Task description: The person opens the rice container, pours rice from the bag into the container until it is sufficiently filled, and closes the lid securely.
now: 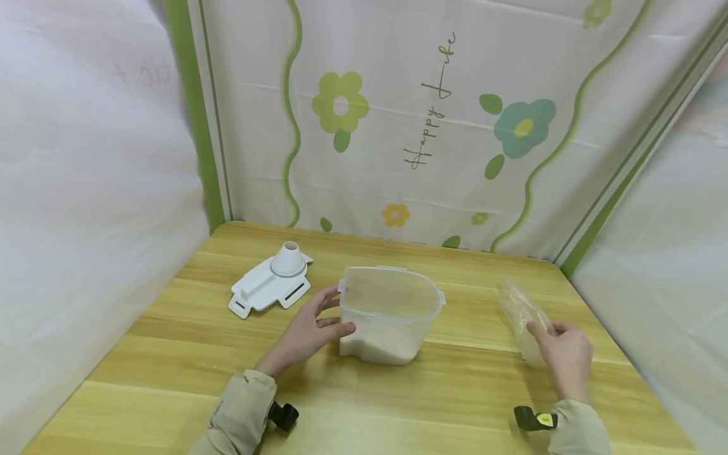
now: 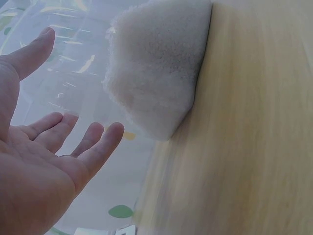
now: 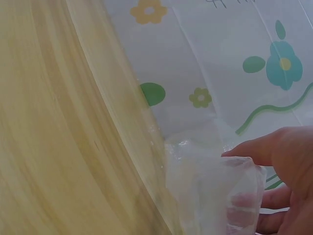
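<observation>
A clear plastic container (image 1: pixel 392 294) without a lid stands upright on the table, with a layer of white grains (image 2: pixel 156 63) that look like rice in its bottom. My left hand (image 1: pixel 315 325) is at the container's left side, thumb and fingers spread around that end; in the left wrist view the fingers (image 2: pixel 100 149) are loosely extended and grip nothing. On the right, my right hand (image 1: pixel 563 354) pinches a thin transparent plastic bag (image 1: pixel 523 316) between thumb and fingers. The bag (image 3: pixel 210 191) hangs limp and crinkled, and some fingers show through it in the right wrist view.
A white plastic lid (image 1: pixel 261 287) with a cone-shaped spout and slotted side flaps lies on the table left of the container. Behind the wooden table (image 1: pixel 398 411) hangs a flower-printed curtain (image 1: pixel 387 158), and pale fabric walls (image 1: pixel 85 189) close in both sides.
</observation>
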Demonstrator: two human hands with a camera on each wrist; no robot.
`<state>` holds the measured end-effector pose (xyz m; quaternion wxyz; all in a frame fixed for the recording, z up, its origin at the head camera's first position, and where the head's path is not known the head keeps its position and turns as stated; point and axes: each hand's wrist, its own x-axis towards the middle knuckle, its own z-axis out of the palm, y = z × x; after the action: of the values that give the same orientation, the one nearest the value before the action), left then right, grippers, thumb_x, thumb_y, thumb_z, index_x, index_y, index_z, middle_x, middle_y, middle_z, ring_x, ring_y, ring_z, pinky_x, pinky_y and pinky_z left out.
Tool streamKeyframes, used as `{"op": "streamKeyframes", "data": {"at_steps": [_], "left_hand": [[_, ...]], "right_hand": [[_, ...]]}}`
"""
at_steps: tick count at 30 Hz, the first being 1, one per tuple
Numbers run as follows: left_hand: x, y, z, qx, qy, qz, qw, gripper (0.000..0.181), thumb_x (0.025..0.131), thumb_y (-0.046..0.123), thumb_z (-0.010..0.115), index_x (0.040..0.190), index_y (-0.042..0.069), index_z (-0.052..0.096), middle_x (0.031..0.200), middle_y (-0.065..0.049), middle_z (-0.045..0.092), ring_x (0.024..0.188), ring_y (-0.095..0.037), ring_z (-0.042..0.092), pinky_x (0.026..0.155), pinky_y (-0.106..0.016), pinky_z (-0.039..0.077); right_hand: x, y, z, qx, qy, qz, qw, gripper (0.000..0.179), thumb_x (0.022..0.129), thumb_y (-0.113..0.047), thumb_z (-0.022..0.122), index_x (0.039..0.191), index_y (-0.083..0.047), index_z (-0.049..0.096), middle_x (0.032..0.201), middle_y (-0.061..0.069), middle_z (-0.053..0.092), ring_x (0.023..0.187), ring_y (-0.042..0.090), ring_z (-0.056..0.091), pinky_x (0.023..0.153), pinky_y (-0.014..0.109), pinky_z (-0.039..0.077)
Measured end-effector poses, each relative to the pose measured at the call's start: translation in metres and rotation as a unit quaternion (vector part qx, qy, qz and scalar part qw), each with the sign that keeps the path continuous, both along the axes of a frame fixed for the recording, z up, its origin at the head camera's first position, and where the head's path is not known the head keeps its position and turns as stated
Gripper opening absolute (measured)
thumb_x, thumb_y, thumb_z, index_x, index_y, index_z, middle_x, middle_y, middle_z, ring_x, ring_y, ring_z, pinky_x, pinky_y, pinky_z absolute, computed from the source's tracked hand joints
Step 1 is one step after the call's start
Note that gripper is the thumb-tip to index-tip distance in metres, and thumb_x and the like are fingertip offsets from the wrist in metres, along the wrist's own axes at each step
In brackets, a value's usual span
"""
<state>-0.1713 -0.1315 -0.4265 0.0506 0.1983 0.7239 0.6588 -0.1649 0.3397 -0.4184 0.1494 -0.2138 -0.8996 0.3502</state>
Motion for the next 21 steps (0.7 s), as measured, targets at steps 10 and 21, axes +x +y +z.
{"op": "streamKeyframes", "data": {"at_steps": [10, 21], "left_hand": [[0.0012, 0.0018, -0.0011, -0.002, 0.0, 0.0, 1.0, 0.076, 0.086, 0.023, 0.079, 0.149, 0.022, 0.037, 0.147, -0.01, 0.043, 0.13, -0.031, 0.045, 0.098, -0.043, 0.049], [-0.0001, 0.0018, -0.0012, 0.001, 0.017, 0.008, 0.9998, 0.075, 0.086, 0.022, 0.08, 0.148, 0.019, 0.038, 0.146, -0.013, 0.044, 0.134, -0.031, 0.04, 0.102, -0.047, 0.044]], "right_hand": [[0.0025, 0.0021, -0.001, 0.016, -0.007, 0.017, 0.9997, 0.064, 0.089, -0.039, 0.071, 0.121, 0.015, 0.057, 0.111, 0.033, 0.06, 0.093, 0.041, 0.059, 0.064, 0.038, 0.052], [-0.0004, -0.0009, 0.0026, 0.008, -0.026, 0.034, 0.999, 0.089, 0.088, -0.058, 0.065, 0.135, 0.016, 0.045, 0.133, 0.039, 0.046, 0.116, 0.053, 0.048, 0.091, 0.062, 0.045]]}}
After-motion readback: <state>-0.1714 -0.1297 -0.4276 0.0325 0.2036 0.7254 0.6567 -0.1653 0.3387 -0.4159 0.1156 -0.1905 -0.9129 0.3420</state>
